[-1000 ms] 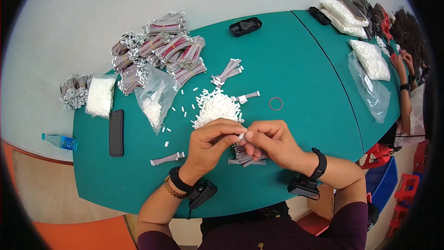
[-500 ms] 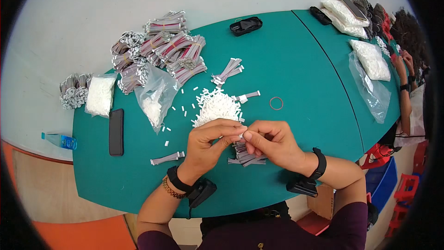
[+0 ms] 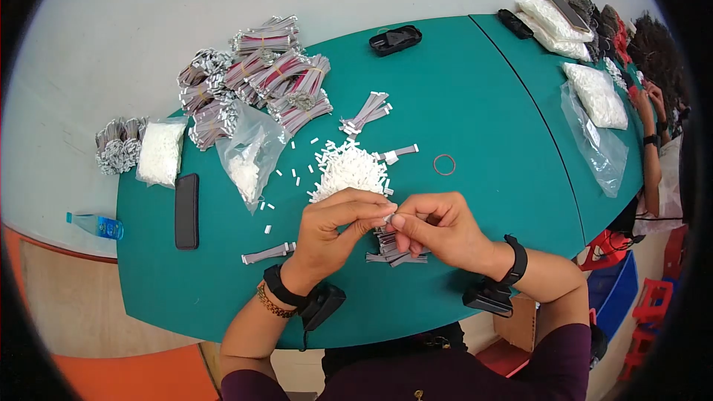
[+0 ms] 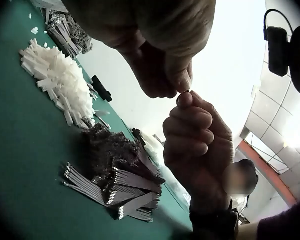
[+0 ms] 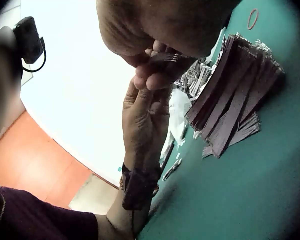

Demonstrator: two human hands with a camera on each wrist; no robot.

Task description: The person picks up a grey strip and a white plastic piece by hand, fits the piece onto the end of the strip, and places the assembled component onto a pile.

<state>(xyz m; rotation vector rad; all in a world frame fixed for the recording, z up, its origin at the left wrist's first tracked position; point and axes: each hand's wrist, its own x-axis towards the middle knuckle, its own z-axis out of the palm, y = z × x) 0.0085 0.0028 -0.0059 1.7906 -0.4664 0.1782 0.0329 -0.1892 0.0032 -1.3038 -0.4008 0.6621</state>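
The left hand (image 3: 327, 234) and right hand (image 3: 440, 232) meet at the fingertips, each with thumb and forefinger pinching one short ribbon cable (image 5: 165, 58). The cable is flat and dark grey, with a row of small, bright tips at the end visible in the right wrist view; a small whitish bit shows between the fingertips in the head view, too covered to make out fully. Just beyond the hands lies a heap of small white connector housings (image 3: 347, 172), narrow and oblong. Under and beside the right hand, a stack of grey ribbon cables (image 5: 235, 95) lies fanned on the green table (image 3: 490, 178). Left of the left hand is a small cable group (image 3: 267, 254) with whitish ends. Beyond the right hand lies a reddish rubber band (image 3: 444, 155).
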